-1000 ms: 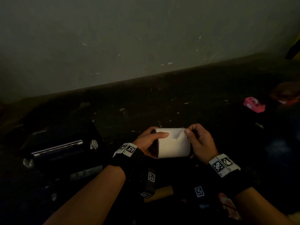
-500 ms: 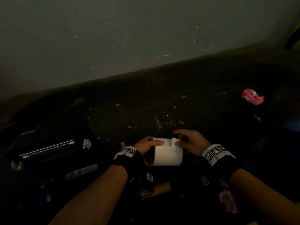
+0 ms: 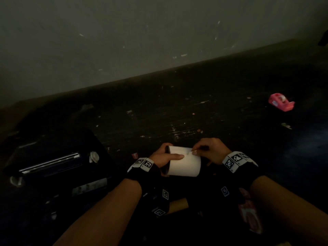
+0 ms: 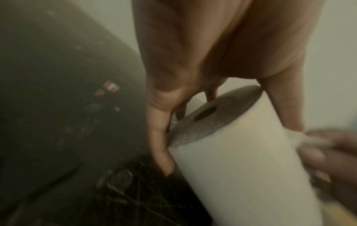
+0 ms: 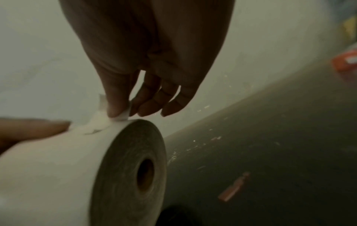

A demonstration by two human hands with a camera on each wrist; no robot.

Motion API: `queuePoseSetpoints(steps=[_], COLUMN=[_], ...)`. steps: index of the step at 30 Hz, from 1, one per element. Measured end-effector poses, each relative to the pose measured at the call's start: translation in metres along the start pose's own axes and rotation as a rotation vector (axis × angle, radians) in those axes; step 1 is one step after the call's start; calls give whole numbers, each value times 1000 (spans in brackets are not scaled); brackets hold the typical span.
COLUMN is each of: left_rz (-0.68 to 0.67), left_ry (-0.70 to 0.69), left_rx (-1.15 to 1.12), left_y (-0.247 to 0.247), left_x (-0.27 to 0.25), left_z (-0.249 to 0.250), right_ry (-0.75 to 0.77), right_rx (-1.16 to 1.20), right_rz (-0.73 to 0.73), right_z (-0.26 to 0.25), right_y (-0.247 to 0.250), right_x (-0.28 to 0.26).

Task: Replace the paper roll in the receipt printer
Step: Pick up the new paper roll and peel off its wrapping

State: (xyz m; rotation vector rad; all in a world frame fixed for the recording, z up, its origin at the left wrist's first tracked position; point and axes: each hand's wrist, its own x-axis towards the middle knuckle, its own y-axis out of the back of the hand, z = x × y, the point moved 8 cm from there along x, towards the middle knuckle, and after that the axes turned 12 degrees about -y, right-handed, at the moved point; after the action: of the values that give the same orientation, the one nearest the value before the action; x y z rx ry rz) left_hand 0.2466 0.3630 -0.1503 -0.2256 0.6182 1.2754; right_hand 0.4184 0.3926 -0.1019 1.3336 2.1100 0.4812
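A white paper roll (image 3: 184,165) lies on its side between my hands, low in the head view. My left hand (image 3: 164,157) grips the roll's left end, thumb across the top and fingers behind it. The left wrist view shows the roll (image 4: 241,160) with its dark core hole facing up. My right hand (image 3: 206,150) pinches the torn loose paper end (image 5: 105,122) at the roll's top edge. The right wrist view shows the roll (image 5: 58,175) end-on. The black receipt printer (image 3: 51,162) sits to the left, its lid closed over a shiny slot.
A pink tape dispenser (image 3: 281,102) lies far right on the dark, scuffed table (image 3: 177,112). A grey wall (image 3: 142,32) backs the table. Small scraps (image 3: 134,155) dot the surface. A brown cardboard core (image 3: 179,205) lies near my wrists. A red-printed packet (image 3: 250,215) lies under my right forearm.
My right hand shifted its pinch left along the top of the roll and tugs the loose paper corner. The roll stays in my left hand, slightly lower in view.
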Motion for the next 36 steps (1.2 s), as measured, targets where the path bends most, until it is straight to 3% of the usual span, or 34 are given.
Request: queuePoseSetpoints(steps=[5, 9, 15, 25, 32, 36], left_rz=[-4, 25, 16, 38, 68, 52], left_ry=[11, -4, 12, -9, -39, -89], left_rx=[-89, -120, -175, -185, -102, -75], left_y=[1, 6, 5, 6, 4, 3], left_x=[4, 7, 10, 11, 9, 6], left_z=[-2, -9, -20, -22, -14, -10], right_ry=[-12, -55, -429, -579, -647, -667], right_rx=[160, 256, -269, -545, -525, -415], right_rz=[-46, 103, -198, -174, -88, 34], right_z=[20, 43, 89, 101, 110, 110], right_y=[3, 35, 28, 14, 27, 39], right_x=[-4, -7, 1, 7, -2, -22])
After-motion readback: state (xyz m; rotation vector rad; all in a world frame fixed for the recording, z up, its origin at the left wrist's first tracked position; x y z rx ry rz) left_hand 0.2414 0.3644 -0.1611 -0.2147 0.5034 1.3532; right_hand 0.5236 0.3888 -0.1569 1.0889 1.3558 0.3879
